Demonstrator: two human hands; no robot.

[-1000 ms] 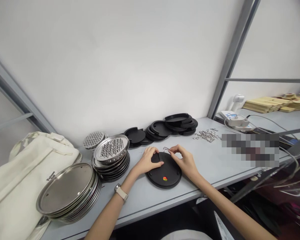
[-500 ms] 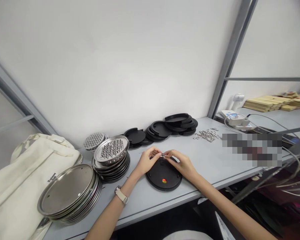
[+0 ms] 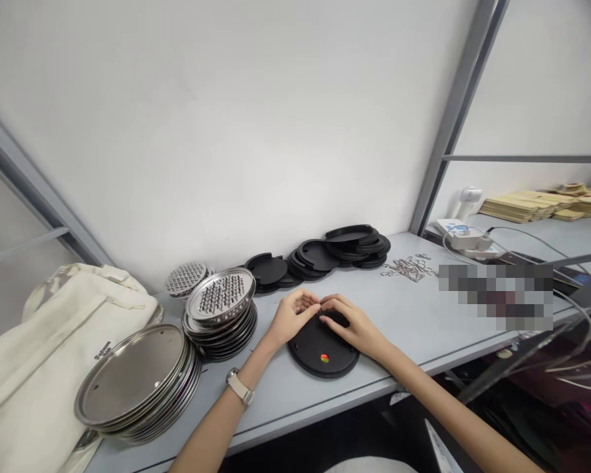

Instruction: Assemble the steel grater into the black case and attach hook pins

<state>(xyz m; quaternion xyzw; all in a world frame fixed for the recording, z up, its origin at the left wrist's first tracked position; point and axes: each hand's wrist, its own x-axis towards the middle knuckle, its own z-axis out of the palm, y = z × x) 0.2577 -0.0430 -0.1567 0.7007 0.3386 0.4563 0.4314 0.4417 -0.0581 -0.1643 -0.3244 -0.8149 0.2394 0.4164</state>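
Observation:
A black round disc [image 3: 324, 349] with a small coloured sticker lies flat on the grey table [image 3: 414, 315]. Both hands meet at its far edge. My left hand [image 3: 291, 316] is curled, its fingertips pinched against those of my right hand [image 3: 350, 324], which lies over the disc's top. A small wire clip was between the fingers a moment ago; it is hidden now. A watch sits on my left wrist.
Stacks of perforated steel discs [image 3: 220, 307] and plain steel lids [image 3: 136, 378] stand at the left, beside a cream cloth bag [image 3: 44, 355]. Black discs [image 3: 325, 253] are piled along the wall. Loose wire clips [image 3: 408, 267] lie at the right, near cables and a blurred patch.
My right hand brought the wire clip from above the disc's edge down to my left fingertips. Both hands have closed together over the disc's far edge, hiding the clip.

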